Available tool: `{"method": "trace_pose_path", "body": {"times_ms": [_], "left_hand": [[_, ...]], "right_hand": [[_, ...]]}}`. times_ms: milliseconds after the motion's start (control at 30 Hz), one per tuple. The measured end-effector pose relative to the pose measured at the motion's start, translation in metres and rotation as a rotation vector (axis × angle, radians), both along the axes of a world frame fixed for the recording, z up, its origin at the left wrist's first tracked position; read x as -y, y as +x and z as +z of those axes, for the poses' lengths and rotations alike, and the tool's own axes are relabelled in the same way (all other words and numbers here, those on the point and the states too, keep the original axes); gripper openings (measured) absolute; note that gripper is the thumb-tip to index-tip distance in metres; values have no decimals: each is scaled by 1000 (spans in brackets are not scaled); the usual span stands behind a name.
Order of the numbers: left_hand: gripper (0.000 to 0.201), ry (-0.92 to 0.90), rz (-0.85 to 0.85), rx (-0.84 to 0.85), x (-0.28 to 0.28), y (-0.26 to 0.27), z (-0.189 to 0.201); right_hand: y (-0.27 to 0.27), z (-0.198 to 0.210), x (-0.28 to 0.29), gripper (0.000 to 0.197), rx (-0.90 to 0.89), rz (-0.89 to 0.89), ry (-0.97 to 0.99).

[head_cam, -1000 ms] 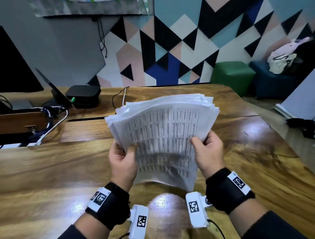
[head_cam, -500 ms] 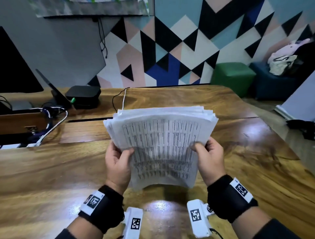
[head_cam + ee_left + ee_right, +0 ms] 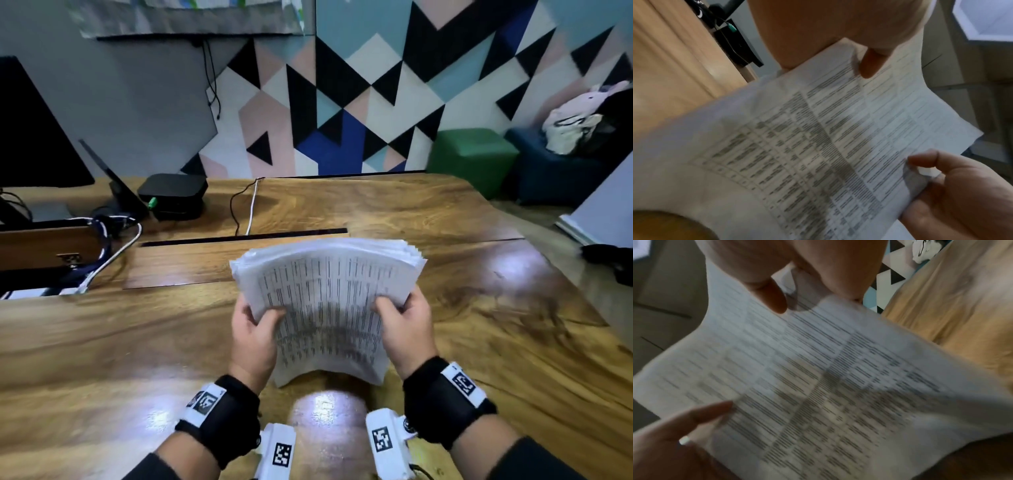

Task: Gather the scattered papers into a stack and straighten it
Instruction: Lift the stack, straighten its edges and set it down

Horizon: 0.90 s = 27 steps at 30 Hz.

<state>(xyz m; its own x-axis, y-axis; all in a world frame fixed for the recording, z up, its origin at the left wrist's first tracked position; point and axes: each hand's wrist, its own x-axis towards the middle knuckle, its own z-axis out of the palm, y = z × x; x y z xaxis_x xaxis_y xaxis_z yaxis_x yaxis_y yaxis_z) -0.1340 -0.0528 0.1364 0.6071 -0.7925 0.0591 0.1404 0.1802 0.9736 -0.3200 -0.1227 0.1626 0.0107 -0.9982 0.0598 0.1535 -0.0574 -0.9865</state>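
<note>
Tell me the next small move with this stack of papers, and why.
Probably tap the stack of papers down on its lower edge against the table. The left hand and right hand grip its two sides, the sheets bow between them, and the top edges are fanned unevenly, so the stack is gathered but not yet squared.

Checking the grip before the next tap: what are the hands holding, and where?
Both hold the bowed stack of printed white papers: left hand grips its left edge, right hand its right edge.
</note>
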Motion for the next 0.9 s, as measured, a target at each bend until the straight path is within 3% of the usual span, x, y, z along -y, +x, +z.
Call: {"method": "trace_pose_path", "body": {"times_ms": [100,167,300,333,467,533,633,766,900], "left_hand": [[20,142,-27,64,4,-3,-11],[16,158,10,82,7,4,-9],[14,139,109,-168,17,29,-7],[21,140,114,-265,19,33,-7],[38,181,74,-574,18,27,-26],[35,264,47,-629,12,15,-38],[35,357,16,-679,-4,11,-46],[45,391,-28,-751,-26,56,-49],[45,573,-201,-574,-25,86,-41]], "right_hand": [[1,-19,5,26,-25,43,73],[-6,-28,13,18,-133,88,71],[-37,-52,30,9,-245,203,221],[-43,-57,31,6,-195,224,313],[-40,-77,18,25,271,283,638],[-29,-82,7,29,322,345,690],[-30,-86,2,31,184,361,684],[-58,-88,17,30,24,320,677],[-67,-67,34,20,-135,301,506]]}}
